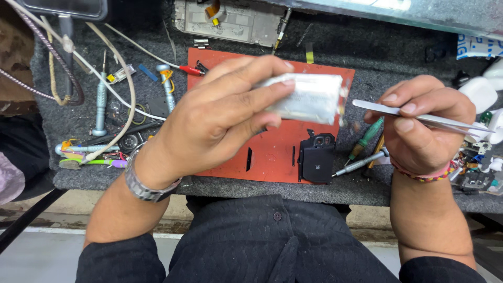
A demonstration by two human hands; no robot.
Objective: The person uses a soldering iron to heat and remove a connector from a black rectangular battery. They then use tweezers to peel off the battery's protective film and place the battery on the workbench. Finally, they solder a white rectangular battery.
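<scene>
Above the red work mat (272,152), the person's left hand (220,120) pinches a silver phone battery (306,98) edgewise, exposing its end to metal tweezers (419,116) pinched in the right hand (424,126).

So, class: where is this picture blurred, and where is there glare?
Head view: the silver pack in the left hand is smeared by motion blur; the tweezers in the right hand catch bright light; the white things at the right edge are overexposed; the red mat stays sharp.
</scene>
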